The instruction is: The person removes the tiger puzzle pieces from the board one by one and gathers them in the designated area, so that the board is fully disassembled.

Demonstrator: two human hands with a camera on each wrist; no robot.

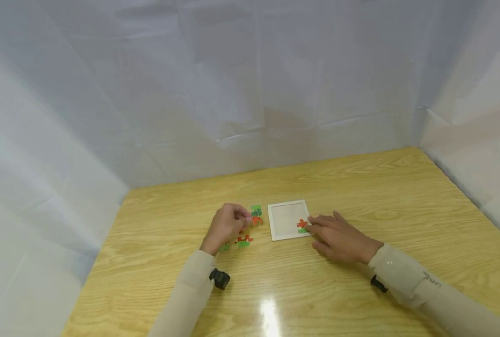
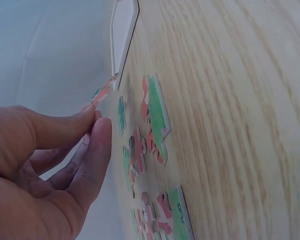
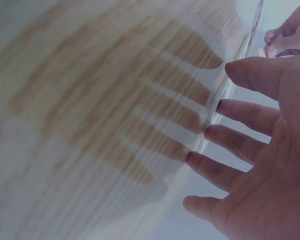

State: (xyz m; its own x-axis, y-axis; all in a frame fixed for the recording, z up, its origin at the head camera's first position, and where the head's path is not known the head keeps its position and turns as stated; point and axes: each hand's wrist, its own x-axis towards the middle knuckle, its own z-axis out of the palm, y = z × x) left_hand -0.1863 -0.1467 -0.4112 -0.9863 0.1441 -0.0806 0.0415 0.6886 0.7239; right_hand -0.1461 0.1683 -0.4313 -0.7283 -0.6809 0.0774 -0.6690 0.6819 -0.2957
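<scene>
My left hand (image 1: 225,227) pinches a red and green jigsaw puzzle piece (image 2: 106,91) between thumb and fingertips, above the table. Beneath and around it lie several loose puzzle pieces (image 2: 159,112) in green, red and white. To their right is a square white puzzle tray (image 1: 277,237) with a raised rim. One red and green piece (image 1: 302,223) sits in the tray's near right corner. My right hand (image 1: 340,238) has its fingers spread, with the fingertips at the tray's right edge and near that piece. Its palm side shows in the right wrist view, holding nothing.
The wooden table (image 1: 317,299) carries the tray and pieces. White sheeting (image 1: 250,84) hangs behind the table and at both sides. A black wrist device (image 1: 220,278) is strapped over the left sleeve.
</scene>
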